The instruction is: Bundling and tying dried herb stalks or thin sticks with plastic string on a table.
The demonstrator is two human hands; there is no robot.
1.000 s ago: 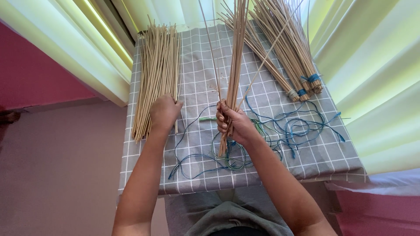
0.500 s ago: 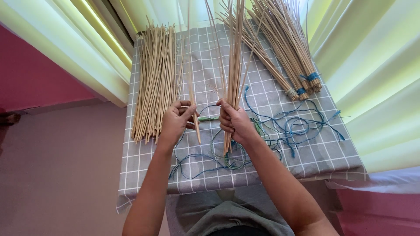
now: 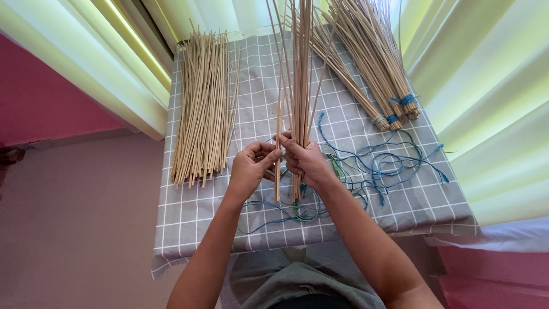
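— Gripping the bunch point(image 3: 301, 86) upright over the cloth point(image 3: 189, 223), our right hand point(image 3: 306, 163) has its fingers wrapped tight round the lower stems. See it?

— Yes. And our left hand point(image 3: 250, 169) sits just left of the bunch, thumb and forefinger pinched narrow on one stick point(image 3: 278, 137), with the other fingers curled.

— That stick stands just left of the bunch, nearly parallel to it, its foot a little above the cloth. To do this well, we judge, we bring its foot level with the others before the right hand takes it in.

— Agreed. We keep the right grip firm but low, so the stems do not fan out at the top, and we slide the stick in from the side instead of poking it through.

— What sits around the bunch?

— Left of it, a loose pile point(image 3: 203, 109) of sticks lies flat on the cloth. Right of it and farther back, tied bundles point(image 3: 372, 68) lie with blue bindings at their ends.

— And under the bunch?

— Blue string point(image 3: 377, 166) in loose tangles, spreading to the right, with a bit of green among it.

— Any boxes or trays?

— None that we see; everything lies bare on the checked cloth.
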